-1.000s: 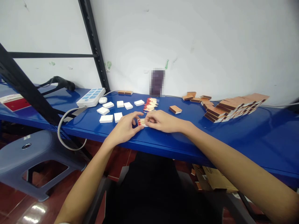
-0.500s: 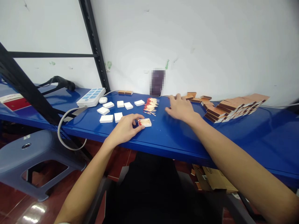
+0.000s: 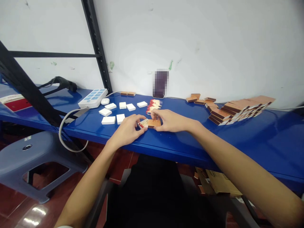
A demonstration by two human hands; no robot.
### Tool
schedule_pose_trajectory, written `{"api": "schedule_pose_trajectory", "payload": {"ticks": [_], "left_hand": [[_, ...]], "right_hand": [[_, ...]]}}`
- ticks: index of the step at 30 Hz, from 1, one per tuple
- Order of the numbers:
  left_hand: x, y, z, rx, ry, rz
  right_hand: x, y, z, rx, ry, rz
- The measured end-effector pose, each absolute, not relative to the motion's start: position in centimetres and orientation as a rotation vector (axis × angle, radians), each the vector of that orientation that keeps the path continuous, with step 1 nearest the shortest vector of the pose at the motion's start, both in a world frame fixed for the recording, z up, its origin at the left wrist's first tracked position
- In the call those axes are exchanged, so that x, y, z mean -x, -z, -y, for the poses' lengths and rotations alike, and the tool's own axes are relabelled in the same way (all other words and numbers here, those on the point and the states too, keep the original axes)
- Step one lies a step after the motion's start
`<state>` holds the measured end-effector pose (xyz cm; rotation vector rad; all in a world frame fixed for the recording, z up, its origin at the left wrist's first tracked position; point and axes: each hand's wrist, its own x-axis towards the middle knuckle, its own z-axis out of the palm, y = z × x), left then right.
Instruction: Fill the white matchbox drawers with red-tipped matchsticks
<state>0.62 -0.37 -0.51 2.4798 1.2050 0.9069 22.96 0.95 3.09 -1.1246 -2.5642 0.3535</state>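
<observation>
Between thumb and fingers, my left hand (image 3: 130,127) grips a white matchbox tray (image 3: 143,123) filled with red-tipped matches. My right hand (image 3: 169,121) is closed on an orange-brown matchbox sleeve (image 3: 154,123), whose left end meets the tray's right end. Part of the tray is covered by the sleeve or lies right against it; I cannot tell how far it is inside. Just behind the hands lies a pile of loose matches (image 3: 154,105), heads to the left. Several white trays (image 3: 108,120) lie turned over to the left of my left hand.
Stacked matchboxes (image 3: 239,109) stand at the right, with loose sleeves (image 3: 200,101) beside them. A phone-like dark object (image 3: 161,84) leans on the wall. On the left are a power strip (image 3: 93,98), a white earbud case (image 3: 105,101) and a black shelf post (image 3: 97,47).
My right hand has moved left and toward me from the back of the table. It now holds a sleeve against the match-filled tray, which is slightly tilted.
</observation>
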Motion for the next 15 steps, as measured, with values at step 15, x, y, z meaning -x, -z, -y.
{"api": "schedule_pose_trajectory", "payload": {"ticks": [15], "left_hand": [[-0.2,0.6,0.3,-2.268,-0.88,-0.947]], "right_hand": [[-23.1,-2.4,-1.1,0.913,-0.608,2.457]]}}
